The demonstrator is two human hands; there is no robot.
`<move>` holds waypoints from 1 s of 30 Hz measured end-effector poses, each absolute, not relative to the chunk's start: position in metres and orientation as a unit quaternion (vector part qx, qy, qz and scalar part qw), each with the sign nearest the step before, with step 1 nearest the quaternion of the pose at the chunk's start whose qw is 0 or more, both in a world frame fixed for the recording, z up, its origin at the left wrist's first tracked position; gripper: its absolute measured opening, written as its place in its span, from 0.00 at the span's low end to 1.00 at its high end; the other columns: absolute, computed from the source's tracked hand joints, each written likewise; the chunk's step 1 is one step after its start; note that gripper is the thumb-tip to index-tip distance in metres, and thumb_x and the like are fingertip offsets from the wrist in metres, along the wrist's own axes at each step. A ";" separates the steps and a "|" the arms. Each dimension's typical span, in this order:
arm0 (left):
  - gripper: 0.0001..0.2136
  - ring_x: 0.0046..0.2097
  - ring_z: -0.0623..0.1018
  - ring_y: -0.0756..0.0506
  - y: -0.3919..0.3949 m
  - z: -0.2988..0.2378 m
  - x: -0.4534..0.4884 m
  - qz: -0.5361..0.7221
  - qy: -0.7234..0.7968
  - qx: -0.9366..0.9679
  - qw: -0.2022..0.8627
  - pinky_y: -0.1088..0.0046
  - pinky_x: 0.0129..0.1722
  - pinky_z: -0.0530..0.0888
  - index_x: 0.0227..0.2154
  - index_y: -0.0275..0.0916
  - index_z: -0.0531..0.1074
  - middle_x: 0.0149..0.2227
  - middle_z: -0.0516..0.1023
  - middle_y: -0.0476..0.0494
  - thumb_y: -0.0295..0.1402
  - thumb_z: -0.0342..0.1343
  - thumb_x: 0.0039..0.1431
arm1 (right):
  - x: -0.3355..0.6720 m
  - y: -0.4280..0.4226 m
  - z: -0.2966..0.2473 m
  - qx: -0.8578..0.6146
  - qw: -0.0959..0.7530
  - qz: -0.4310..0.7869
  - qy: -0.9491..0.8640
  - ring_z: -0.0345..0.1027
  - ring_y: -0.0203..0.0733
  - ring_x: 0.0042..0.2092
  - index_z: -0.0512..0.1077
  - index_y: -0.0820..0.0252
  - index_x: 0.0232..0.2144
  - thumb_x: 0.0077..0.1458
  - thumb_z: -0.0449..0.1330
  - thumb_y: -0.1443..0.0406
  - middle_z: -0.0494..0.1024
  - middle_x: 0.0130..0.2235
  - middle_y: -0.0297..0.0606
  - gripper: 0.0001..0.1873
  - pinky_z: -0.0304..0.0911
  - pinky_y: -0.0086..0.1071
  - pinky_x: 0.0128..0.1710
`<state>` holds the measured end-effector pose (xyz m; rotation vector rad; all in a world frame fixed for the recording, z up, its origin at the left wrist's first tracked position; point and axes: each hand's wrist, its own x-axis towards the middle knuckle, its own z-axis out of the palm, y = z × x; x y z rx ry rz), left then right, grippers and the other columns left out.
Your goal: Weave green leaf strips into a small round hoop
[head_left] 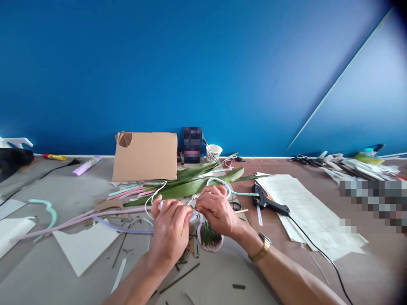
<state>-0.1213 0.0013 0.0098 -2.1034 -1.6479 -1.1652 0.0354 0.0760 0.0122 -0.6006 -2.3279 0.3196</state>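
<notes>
My left hand (pixel 170 226) is closed around a soft lavender strip (pixel 127 230) that runs in from the left. A white cord (pixel 149 202) loops beside its thumb. Just to the right, my right hand (pixel 219 209) pinches with bent fingertips close to the left hand's fingers; what it grips is too small to make out. A bit of lavender shows between the two hands. Below the right hand lies a pink-rimmed oval piece (pixel 210 238) filled with dark green bits. A roll of tape (pixel 218 181) sits behind the right hand.
Long green leaves (pixel 203 185) lie behind my hands, before a propped cardboard piece (pixel 144 156). A paper cup (pixel 214 152) stands by the blue wall. On the right are a corded black glue gun (pixel 270 203) and paper sheets (pixel 305 212). White scraps (pixel 84 250) lie left.
</notes>
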 end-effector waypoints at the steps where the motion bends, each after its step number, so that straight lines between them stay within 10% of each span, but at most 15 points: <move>1: 0.10 0.35 0.72 0.46 0.001 0.011 -0.121 -0.403 -0.560 -0.715 0.112 0.56 0.55 0.55 0.27 0.40 0.69 0.26 0.75 0.49 0.23 0.47 0.60 | 0.034 0.076 0.012 -0.234 0.359 0.132 -0.894 0.64 0.41 0.43 0.71 0.58 0.27 0.59 0.54 0.71 0.79 0.33 0.32 0.10 0.44 0.41 0.47; 9: 0.07 0.37 0.73 0.45 -0.011 0.027 -0.133 -0.499 -0.547 -0.666 0.092 0.57 0.56 0.57 0.30 0.41 0.68 0.30 0.75 0.47 0.25 0.48 0.59 | 0.063 0.114 -0.001 -0.424 0.417 0.099 -0.798 0.67 0.43 0.41 0.74 0.59 0.24 0.58 0.50 0.68 0.78 0.32 0.39 0.15 0.53 0.42 0.48; 16: 0.14 0.48 0.76 0.44 -0.005 0.013 -0.133 -0.545 -0.545 -0.594 -0.232 0.69 0.47 0.71 0.47 0.41 0.71 0.46 0.78 0.41 0.38 0.47 0.63 | 0.077 0.124 -0.002 -0.395 0.357 0.046 -0.845 0.49 0.54 0.64 0.63 0.58 0.58 0.58 0.52 0.63 0.56 0.64 0.50 0.25 0.49 0.50 0.58; 24: 0.16 0.49 0.76 0.44 -0.003 0.011 -0.133 -0.581 -0.527 -0.520 -0.339 0.68 0.50 0.72 0.47 0.41 0.73 0.49 0.77 0.41 0.42 0.50 0.61 | 0.076 0.128 -0.005 -0.423 0.338 0.005 -0.841 0.66 0.48 0.43 0.62 0.63 0.59 0.57 0.47 0.72 0.76 0.38 0.45 0.27 0.61 0.44 0.48; 30: 0.17 0.51 0.76 0.42 -0.002 0.011 -0.132 -0.586 -0.515 -0.497 -0.380 0.65 0.52 0.71 0.48 0.43 0.72 0.53 0.74 0.41 0.43 0.51 0.61 | 0.075 0.136 -0.012 -0.468 0.349 0.022 -0.811 0.62 0.49 0.51 0.74 0.60 0.49 0.56 0.52 0.68 0.69 0.51 0.48 0.20 0.60 0.41 0.52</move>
